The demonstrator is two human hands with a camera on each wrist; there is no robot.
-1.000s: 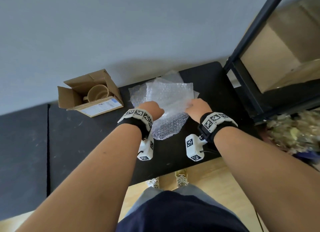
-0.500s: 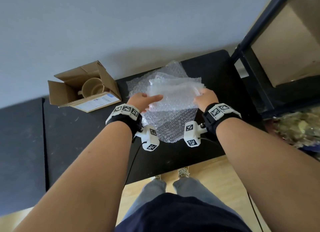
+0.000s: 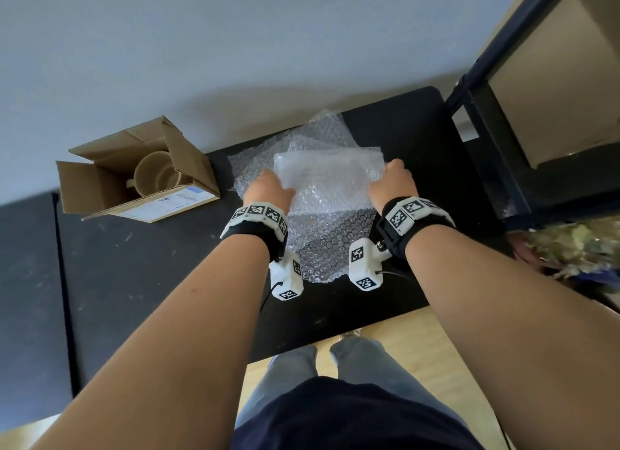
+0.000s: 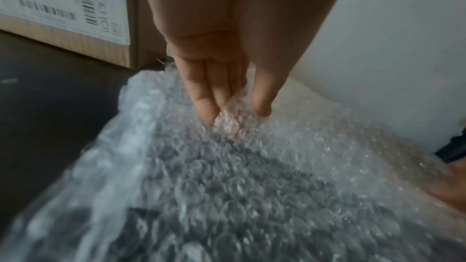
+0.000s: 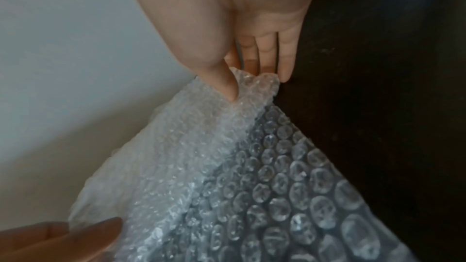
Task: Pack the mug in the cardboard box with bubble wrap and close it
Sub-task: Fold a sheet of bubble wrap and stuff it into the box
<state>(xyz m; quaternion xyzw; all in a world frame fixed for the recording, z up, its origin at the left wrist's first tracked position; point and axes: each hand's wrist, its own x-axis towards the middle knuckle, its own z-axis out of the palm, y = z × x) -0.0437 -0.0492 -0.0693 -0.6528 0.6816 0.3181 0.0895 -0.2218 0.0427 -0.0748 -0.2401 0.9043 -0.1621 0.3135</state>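
Lifting the bubble wrap (image 3: 327,178) by two edges only, I judge it could sag, slip from a pinch, or drag the loose sheets (image 3: 292,141) beneath off the black table (image 3: 141,268). My left hand (image 3: 266,189) pinches its left edge between thumb and fingers (image 4: 201,105); my right hand (image 3: 392,184) nips the right corner the same way. The mug (image 3: 157,173) sits inside the open cardboard box (image 3: 90,188), well apart to my left.

Left hand (image 4: 227,37) pinching bubble wrap (image 4: 252,186) beside labelled cardboard box (image 4: 131,27)
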